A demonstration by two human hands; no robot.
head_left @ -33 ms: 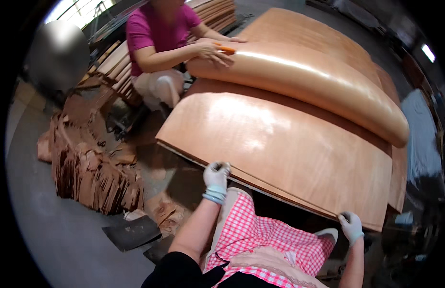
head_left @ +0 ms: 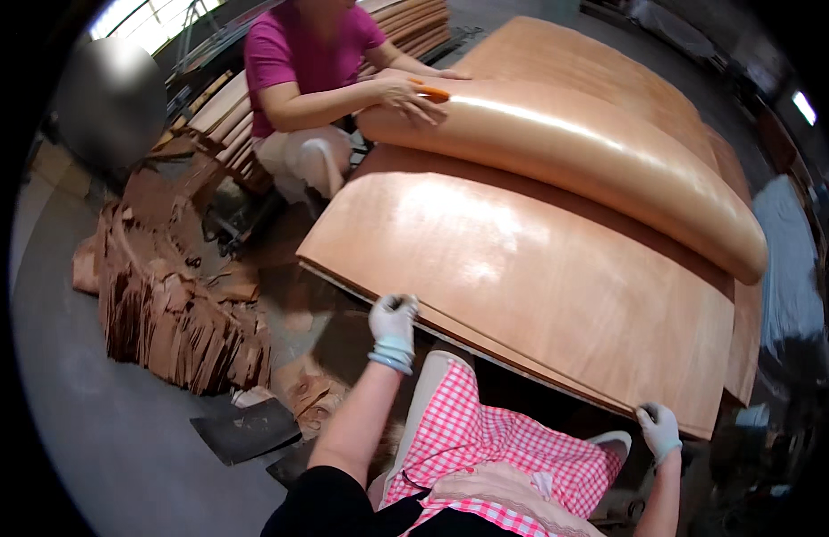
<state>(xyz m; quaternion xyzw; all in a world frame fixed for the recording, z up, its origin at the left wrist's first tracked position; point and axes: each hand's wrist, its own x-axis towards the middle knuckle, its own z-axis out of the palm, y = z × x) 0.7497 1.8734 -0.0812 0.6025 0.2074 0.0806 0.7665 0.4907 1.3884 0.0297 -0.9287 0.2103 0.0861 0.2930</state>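
Observation:
A stack of thin, reddish-tan wood veneer sheets [head_left: 539, 295] lies in front of me, its near edge running past my knees. My left hand [head_left: 394, 322], in a white glove, has its fingers curled in a pinch on that near edge. Farther right, my gloved right hand [head_left: 658, 431] grips the same edge close to the corner, thumb and fingers pressed together. Across the stack rests a long rolled veneer sheet [head_left: 575, 161]. A co-worker in a magenta shirt [head_left: 293, 63] lays both hands on the roll's left end, an orange-handled tool [head_left: 429, 90] in one.
Left of the stack, a heap of torn veneer scraps [head_left: 168, 304] stands on the floor beside a dark flat piece [head_left: 246, 432]. Behind the co-worker are stacked wood sheets [head_left: 405, 27]. A pale blue cover [head_left: 784, 259] hangs at the right.
My left hand has shifted slightly left along the veneer edge. My right hand keeps its grip near the corner. The roll and the co-worker's hands stay in place; the view has turned a little.

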